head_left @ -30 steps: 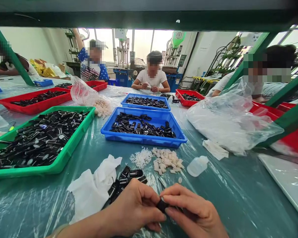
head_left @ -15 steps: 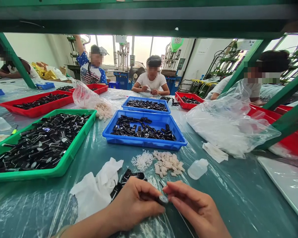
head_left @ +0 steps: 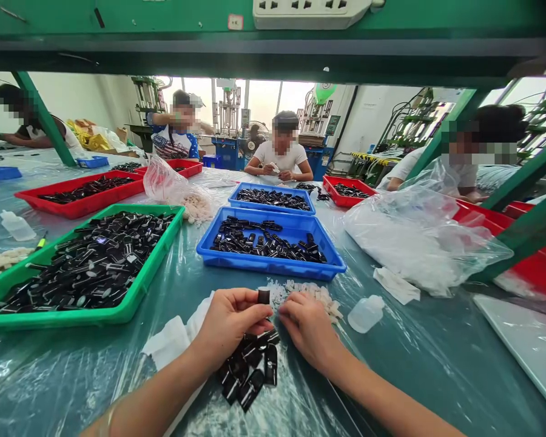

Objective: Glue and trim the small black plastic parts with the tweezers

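Black piece [head_left: 264, 297] juts from pinching left hand [head_left: 230, 321]; right hand [head_left: 310, 328] too hidden to tell.

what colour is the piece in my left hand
The piece is black; it shows in the head view.

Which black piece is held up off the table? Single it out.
The black piece raised in the grip of the left hand; the loose pile below sits on the table, and others lie in the front blue tray.
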Demonstrator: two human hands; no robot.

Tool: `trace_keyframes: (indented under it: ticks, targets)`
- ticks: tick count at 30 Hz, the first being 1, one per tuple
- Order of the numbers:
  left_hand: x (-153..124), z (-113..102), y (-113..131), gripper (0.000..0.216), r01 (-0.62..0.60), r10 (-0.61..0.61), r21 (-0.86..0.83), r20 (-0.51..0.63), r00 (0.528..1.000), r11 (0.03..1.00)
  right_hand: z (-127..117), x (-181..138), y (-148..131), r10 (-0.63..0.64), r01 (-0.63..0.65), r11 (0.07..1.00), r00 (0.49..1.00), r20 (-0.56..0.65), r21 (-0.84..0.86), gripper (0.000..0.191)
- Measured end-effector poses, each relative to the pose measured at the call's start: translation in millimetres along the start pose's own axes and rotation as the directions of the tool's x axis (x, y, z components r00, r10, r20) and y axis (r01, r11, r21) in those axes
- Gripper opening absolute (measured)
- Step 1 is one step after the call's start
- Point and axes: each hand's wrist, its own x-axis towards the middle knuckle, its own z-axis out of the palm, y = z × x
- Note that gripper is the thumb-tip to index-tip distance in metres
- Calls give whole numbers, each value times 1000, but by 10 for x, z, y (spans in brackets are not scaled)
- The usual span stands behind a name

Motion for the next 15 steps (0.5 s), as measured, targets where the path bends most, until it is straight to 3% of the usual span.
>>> trace_keyframes:
  ticks: [3, 6, 11, 15]
  targets:
    - [2, -1, -11, 21, 1, -1, 3, 22, 1000, 1000, 80, 110, 26, 28, -29, 999, 999, -28, -46, 17]
    - [-7, -6, -6, 24, -5, 5, 6, 37, 999, 1000, 0, 77, 17, 7, -8, 999, 1000, -20, -39, 16]
    - [-53, 21, -1, 31, 32, -31, -3, 122, 992, 999, -249, -191, -35, -159, 154, 987, 980, 122, 43, 20]
    - [-82, 77, -38, 29, 98, -97, 6, 256, 962, 995, -180, -332, -48, -256, 257, 966, 953, 165, 17, 16]
